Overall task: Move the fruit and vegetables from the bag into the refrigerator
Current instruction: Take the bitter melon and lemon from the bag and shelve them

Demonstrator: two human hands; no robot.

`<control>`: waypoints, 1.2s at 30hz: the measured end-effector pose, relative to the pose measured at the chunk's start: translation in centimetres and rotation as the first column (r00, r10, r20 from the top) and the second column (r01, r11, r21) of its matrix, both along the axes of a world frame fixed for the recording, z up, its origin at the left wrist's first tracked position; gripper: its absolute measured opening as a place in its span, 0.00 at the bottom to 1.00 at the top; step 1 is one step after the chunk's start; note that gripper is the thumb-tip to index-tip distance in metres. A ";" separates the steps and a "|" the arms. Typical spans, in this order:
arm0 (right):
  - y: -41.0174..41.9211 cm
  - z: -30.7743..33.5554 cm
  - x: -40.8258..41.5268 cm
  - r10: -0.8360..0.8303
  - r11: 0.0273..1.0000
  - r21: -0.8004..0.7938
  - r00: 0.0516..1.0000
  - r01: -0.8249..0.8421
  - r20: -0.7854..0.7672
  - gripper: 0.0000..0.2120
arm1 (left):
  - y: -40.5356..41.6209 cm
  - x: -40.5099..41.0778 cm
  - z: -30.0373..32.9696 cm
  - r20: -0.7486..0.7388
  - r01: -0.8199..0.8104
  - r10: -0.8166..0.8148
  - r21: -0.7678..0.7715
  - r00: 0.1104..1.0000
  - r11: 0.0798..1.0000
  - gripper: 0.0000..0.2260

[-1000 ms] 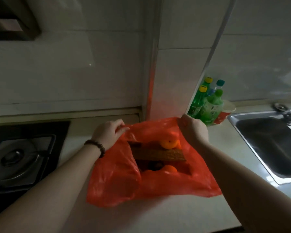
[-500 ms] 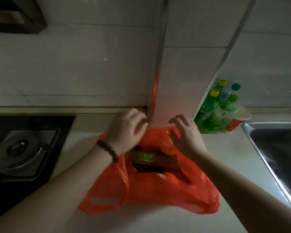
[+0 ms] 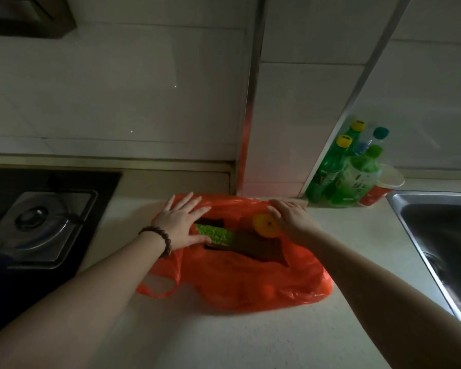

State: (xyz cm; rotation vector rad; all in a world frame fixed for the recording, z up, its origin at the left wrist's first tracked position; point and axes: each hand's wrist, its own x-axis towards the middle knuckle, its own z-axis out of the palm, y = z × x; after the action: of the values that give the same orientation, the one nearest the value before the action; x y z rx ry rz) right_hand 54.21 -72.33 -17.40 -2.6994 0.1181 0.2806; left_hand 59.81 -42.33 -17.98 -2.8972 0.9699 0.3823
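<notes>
Both hands press flat on the far rim of an orange bag (image 3: 250,278) lying on a pale counter (image 3: 224,336): the left hand (image 3: 183,225), fingers spread, holds the plastic back at the left of the mouth, its thumb beside a green gourd (image 3: 216,233); the right hand (image 3: 290,219), fingers extended and close together, rests at the right, touching an orange (image 3: 266,225). Neither hand grips any produce. Judging by this, the job has barely begun: the bag is only being opened, everything seen is inside it, and no refrigerator is in view. The bag is thin, crinkled, translucent film with a loop handle at its near left. The gourd is long and knobbly, its far part dulled under shadow or plastic; the orange is round and smooth. Another rounded orange shape shows through the film near the front. A steel stove (image 3: 37,225) sits at left, a steel sink (image 3: 437,235) at right, with green bottles (image 3: 343,177) and a red cup (image 3: 381,190) against the tiled wall.
</notes>
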 end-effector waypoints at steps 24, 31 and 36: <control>0.9 1.3 -0.5 0.297 0.910 -0.323 0.952 -0.259 0.075 0.31 | -7.8 -4.9 -1.5 0.097 0.005 0.002 -0.065 0.995 0.998 0.26; 0.5 2.7 -0.8 0.242 0.932 -0.297 0.967 -0.209 0.080 0.35 | -6.9 -5.7 -0.3 0.212 0.052 -0.004 -0.221 0.977 0.974 0.26; -0.3 4.6 -2.4 0.202 0.972 -0.155 0.967 -0.177 0.159 0.40 | -6.8 -6.0 1.6 0.231 0.009 0.046 -0.229 0.972 0.973 0.26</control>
State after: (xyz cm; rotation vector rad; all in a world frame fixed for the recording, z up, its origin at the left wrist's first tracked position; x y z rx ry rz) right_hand 51.86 -72.61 -12.85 -2.8638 -0.1807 0.0946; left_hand 53.79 -49.14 -16.37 -3.0614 1.0077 -0.0800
